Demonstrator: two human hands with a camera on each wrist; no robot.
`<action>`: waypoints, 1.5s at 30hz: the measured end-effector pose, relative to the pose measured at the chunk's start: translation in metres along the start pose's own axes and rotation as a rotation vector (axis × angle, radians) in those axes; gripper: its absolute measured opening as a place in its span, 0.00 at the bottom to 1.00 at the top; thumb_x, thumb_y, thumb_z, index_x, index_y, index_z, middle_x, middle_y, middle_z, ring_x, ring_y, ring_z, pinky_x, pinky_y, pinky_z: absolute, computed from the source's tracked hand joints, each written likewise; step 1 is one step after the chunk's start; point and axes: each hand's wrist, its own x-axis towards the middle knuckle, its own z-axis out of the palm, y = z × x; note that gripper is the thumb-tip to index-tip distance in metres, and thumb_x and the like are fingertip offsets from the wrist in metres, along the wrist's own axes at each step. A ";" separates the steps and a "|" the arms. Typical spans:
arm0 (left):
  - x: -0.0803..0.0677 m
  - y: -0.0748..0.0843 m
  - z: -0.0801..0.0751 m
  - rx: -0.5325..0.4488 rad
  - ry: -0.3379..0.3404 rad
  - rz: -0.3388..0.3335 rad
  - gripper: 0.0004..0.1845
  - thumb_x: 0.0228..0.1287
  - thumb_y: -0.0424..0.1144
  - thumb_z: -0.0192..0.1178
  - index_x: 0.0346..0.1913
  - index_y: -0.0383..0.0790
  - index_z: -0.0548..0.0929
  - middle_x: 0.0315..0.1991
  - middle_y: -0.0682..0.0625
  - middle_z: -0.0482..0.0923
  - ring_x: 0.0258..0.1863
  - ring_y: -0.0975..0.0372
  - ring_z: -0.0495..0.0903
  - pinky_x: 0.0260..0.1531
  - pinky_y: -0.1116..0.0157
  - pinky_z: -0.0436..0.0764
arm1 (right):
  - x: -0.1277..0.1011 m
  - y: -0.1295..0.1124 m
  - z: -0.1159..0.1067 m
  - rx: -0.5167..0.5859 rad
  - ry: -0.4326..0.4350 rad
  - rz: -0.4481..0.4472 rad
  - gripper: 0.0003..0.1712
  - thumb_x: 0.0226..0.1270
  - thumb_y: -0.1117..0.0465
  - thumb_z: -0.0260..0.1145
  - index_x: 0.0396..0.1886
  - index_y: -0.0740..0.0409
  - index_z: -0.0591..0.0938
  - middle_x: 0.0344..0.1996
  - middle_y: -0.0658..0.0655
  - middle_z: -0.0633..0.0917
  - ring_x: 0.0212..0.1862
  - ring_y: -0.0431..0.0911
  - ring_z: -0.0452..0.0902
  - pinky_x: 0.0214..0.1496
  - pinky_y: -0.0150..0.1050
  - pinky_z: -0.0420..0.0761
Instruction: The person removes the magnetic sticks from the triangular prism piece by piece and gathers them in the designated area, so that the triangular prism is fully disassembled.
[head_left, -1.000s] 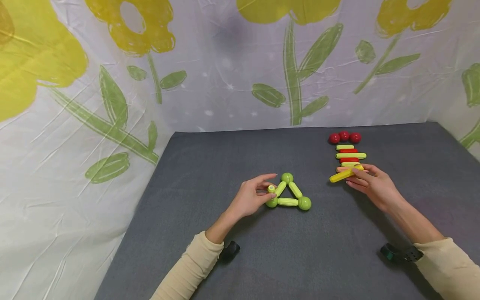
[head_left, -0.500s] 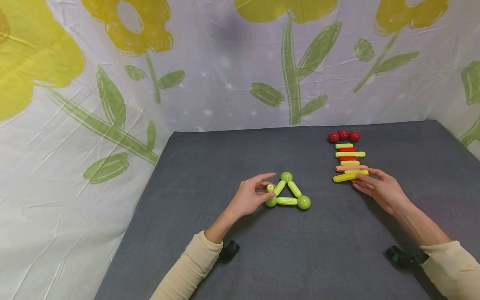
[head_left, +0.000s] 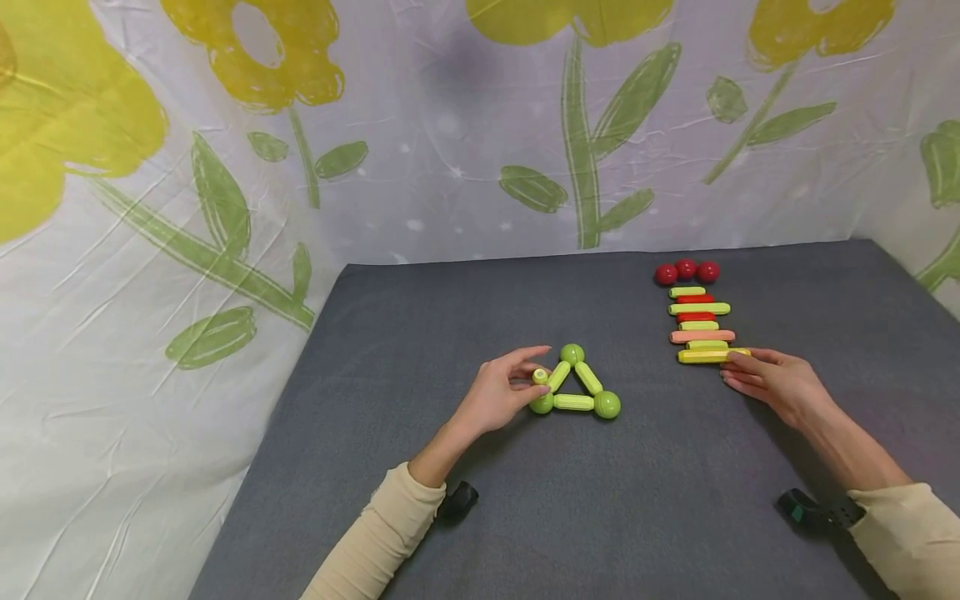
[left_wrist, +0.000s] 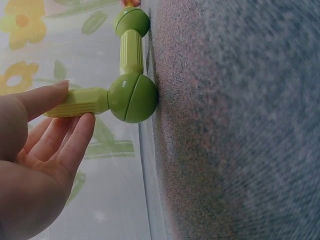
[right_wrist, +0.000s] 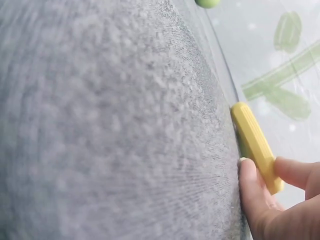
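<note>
My left hand (head_left: pixel 501 392) pinches an upright light-green rod (left_wrist: pixel 82 102) between thumb and fingers. That rod stands in a green ball (left_wrist: pixel 133 98) at the left corner of a flat triangle of three green balls joined by light-green rods (head_left: pixel 574 402). On the right, my right hand (head_left: pixel 780 383) pinches one end of a yellow rod (right_wrist: pixel 255 145) between thumb and fingertips. The yellow rod lies at the near end of a column of rods, beside a short light-green rod (head_left: pixel 707 344) and a salmon rod (head_left: pixel 702 337).
Beyond these lie red rods (head_left: pixel 696 317) and more light-green rods (head_left: pixel 699 308). Three red balls (head_left: pixel 686 269) sit behind the column. A flower-printed cloth (head_left: pixel 450 167) rises along the back and left edges of the grey table (head_left: pixel 420 325).
My right hand has moved right and slightly nearer with the yellow rod, which has turned from slanting to level, parallel with the other rods. The left hand still holds its upright rod.
</note>
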 end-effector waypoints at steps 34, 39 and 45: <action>0.000 0.003 0.000 0.007 0.010 -0.010 0.28 0.60 0.29 0.65 0.64 0.37 0.72 0.47 0.41 0.82 0.48 0.54 0.80 0.45 0.68 0.80 | -0.010 -0.007 -0.005 0.002 0.004 -0.073 0.58 0.65 0.46 0.63 0.74 0.67 0.36 0.29 0.44 0.82 0.33 0.36 0.81 0.36 0.31 0.82; 0.000 0.003 0.000 0.006 0.019 -0.004 0.28 0.60 0.28 0.65 0.64 0.37 0.73 0.46 0.42 0.82 0.47 0.54 0.81 0.44 0.69 0.80 | -0.010 -0.008 0.005 -0.017 -0.096 -0.115 0.47 0.67 0.47 0.61 0.72 0.67 0.49 0.34 0.45 0.82 0.37 0.36 0.80 0.40 0.31 0.82; 0.000 0.002 0.000 -0.004 0.013 -0.002 0.28 0.60 0.28 0.65 0.64 0.37 0.72 0.46 0.41 0.82 0.48 0.54 0.81 0.44 0.69 0.80 | -0.009 -0.002 0.038 -0.196 -0.306 -0.178 0.40 0.74 0.50 0.54 0.71 0.72 0.51 0.46 0.52 0.80 0.47 0.39 0.80 0.49 0.34 0.79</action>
